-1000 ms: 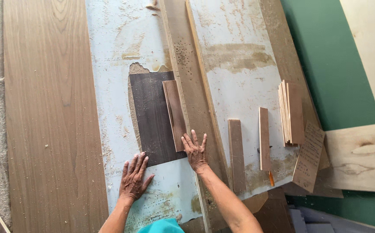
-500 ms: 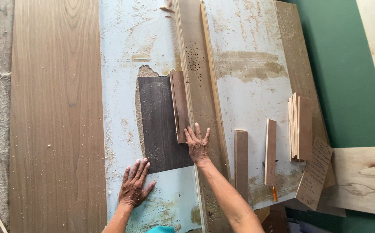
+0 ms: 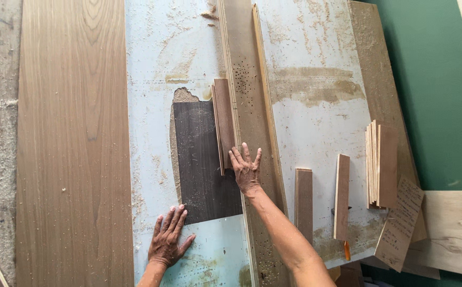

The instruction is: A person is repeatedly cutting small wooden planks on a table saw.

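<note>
Pressing flat with spread fingers, the right hand (image 3: 246,171) rests on a long perforated wooden strip (image 3: 252,133), just beside the lower end of a small stack of brown wood slats (image 3: 223,125). The slats lie on a dark panel (image 3: 201,162) on the dusty pale-blue counter (image 3: 156,79). The left hand (image 3: 168,239), also open and gripping nothing, lies flat on the counter just below that dark panel. A wide wood board (image 3: 74,138) lies left of the panel.
</note>
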